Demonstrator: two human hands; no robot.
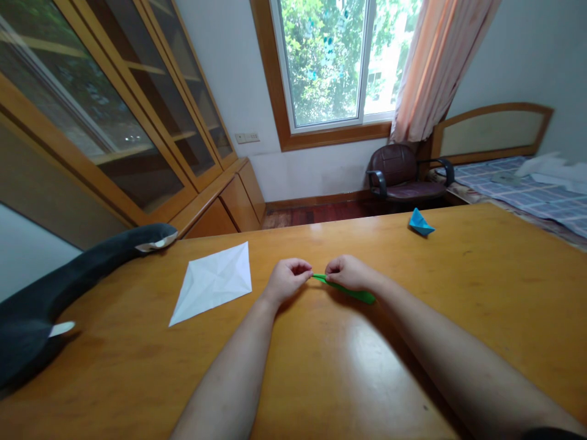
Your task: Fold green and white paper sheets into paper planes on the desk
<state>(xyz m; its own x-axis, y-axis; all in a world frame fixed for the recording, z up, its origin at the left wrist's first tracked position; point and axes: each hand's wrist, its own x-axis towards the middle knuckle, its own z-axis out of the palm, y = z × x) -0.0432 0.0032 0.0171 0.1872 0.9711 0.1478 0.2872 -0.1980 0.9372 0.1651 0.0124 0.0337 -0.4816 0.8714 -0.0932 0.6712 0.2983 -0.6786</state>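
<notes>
Head view: both hands pinch a narrow folded green paper strip [349, 289] at table centre, left hand [288, 279] on its nine o'clock tip, right hand [351, 272] closed over the middle. Creasing cleanly likely needs edges aligned before pressing flat against the wooden table [481, 269].

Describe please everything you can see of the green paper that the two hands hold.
The green paper is folded into a long, narrow strip with a pointed tip, and looks thin and smooth. It lies low over the wooden table, slanting from the hands toward the person. The left hand pinches its pointed far end, and the right hand presses on it just beside, hiding part of it. The near end juts out under the right wrist.
</notes>
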